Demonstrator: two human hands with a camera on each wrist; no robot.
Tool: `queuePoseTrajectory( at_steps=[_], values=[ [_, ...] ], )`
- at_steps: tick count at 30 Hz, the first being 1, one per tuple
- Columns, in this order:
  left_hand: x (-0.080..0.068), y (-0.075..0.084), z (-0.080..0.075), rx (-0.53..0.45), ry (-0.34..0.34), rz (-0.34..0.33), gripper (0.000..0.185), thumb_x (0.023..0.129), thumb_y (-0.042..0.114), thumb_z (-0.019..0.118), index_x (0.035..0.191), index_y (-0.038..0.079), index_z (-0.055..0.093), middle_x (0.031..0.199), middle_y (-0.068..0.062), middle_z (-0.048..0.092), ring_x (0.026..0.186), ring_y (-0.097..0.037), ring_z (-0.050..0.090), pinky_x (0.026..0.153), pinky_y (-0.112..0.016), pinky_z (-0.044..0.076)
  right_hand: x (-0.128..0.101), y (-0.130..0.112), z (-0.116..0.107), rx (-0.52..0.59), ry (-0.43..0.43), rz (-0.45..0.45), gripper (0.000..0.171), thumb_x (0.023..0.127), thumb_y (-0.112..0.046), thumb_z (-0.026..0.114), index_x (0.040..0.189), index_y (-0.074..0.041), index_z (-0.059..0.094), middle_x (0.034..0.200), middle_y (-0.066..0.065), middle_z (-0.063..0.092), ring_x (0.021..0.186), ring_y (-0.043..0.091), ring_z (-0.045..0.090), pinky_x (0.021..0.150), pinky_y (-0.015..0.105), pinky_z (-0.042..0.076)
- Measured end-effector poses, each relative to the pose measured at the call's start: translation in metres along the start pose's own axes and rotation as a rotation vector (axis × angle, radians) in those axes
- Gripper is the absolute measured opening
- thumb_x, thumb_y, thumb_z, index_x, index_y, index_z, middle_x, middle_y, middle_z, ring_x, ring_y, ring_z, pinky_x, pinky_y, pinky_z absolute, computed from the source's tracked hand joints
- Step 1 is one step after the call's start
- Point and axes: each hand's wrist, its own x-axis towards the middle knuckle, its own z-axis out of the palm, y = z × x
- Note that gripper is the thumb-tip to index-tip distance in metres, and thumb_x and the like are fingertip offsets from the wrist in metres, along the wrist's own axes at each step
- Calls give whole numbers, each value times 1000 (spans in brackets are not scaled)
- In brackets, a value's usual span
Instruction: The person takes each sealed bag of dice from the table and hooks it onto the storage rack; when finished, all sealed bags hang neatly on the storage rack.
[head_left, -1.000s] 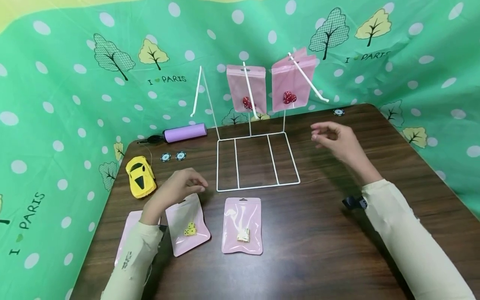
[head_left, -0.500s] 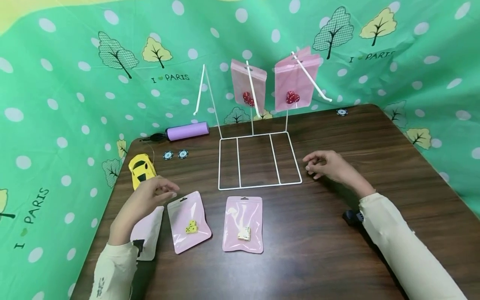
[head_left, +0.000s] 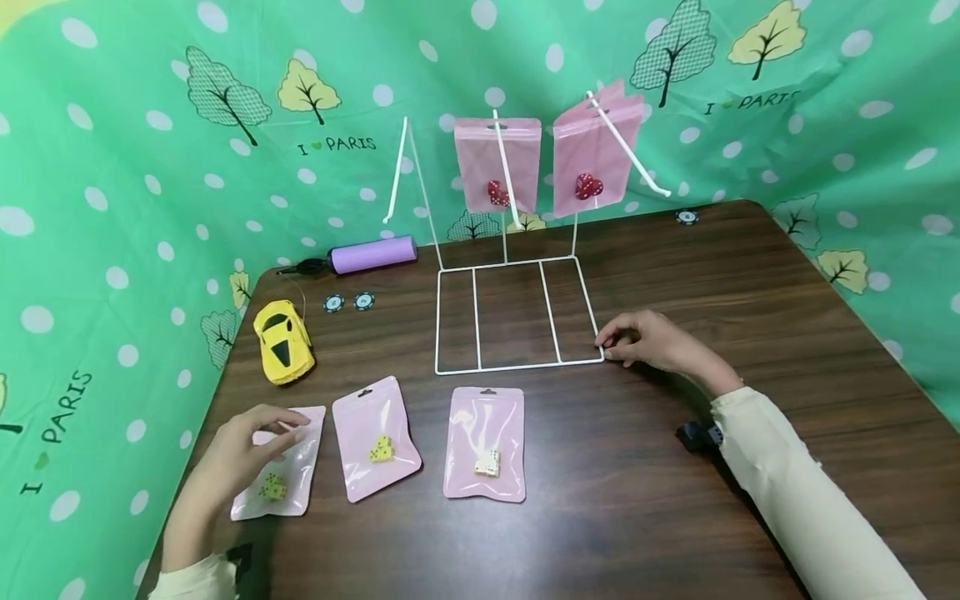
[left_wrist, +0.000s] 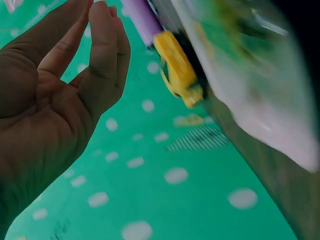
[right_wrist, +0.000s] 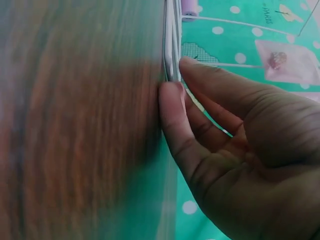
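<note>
A white wire display rack (head_left: 517, 367) stands on the table, with a pink zip bag of red dice (head_left: 474, 158) on its middle hook and more pink bags (head_left: 570, 158) on the right hook. My right hand (head_left: 663, 346) pinches the rack's front right corner between thumb and finger, also seen in the right wrist view. Over the leftmost flat bag of yellow dice (head_left: 300, 479) hovers my left hand (head_left: 240, 458), its fingers loosely bent and holding nothing. Beside it lie another bag of yellow dice (head_left: 360, 467) and a bag of white dice (head_left: 487, 425).
Along the left lie a yellow toy car (head_left: 283, 343), two poker chips (head_left: 348, 302) and a purple hand pump (head_left: 372, 255). A further chip (head_left: 686, 217) sits at the back right. A green patterned cloth (head_left: 112, 208) hangs behind and beside the table.
My left hand has moved left and toward me, over the leftmost bag. The right hand has come down to the rack's front right corner and takes hold of it. The middle hanging bag has swung.
</note>
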Motion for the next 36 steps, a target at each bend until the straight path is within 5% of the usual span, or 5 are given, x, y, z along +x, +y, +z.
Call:
queuePoseTrajectory(
  at_steps=[9, 16, 23, 29, 36],
  values=[
    [-17, -29, -4, 49, 49, -191, 28, 98, 5, 79, 122, -6, 74, 112, -29, 68, 85, -26, 67, 69, -38, 56, 2, 0, 3, -38, 22, -19, 9, 100, 1, 75, 108, 0, 79, 104, 13, 68, 73, 19, 60, 64, 30, 53],
    [-16, -38, -7, 107, -50, -250, 40, 99, 18, 80, 128, -8, 70, 133, -39, 62, 110, -49, 64, 85, -60, 55, 3, 1, 2, -38, 25, -12, 10, 101, 1, 74, 109, 0, 79, 108, 14, 69, 75, 21, 61, 65, 31, 54],
    [-15, -35, -5, 90, -119, -367, 45, 98, 23, 82, 129, -6, 68, 122, -34, 65, 101, -40, 58, 77, -46, 48, 0, 2, 1, -41, 37, -6, 9, 101, 1, 74, 108, 0, 79, 107, 14, 69, 73, 20, 61, 64, 30, 53],
    [-19, -36, -3, 34, -149, -431, 46, 97, 29, 83, 126, -5, 69, 143, -43, 52, 125, -56, 53, 99, -69, 46, -1, 3, 2, -46, 37, -15, 9, 101, 0, 74, 108, 0, 79, 111, 17, 70, 73, 19, 60, 63, 30, 53],
    [-27, -43, -2, -50, -143, -470, 23, 102, 13, 68, 114, -5, 74, 115, -25, 71, 95, -29, 61, 75, -41, 51, -1, 3, 5, -40, 29, -16, 9, 100, -3, 76, 108, 2, 78, 112, 16, 70, 73, 20, 59, 61, 30, 52]
  ],
)
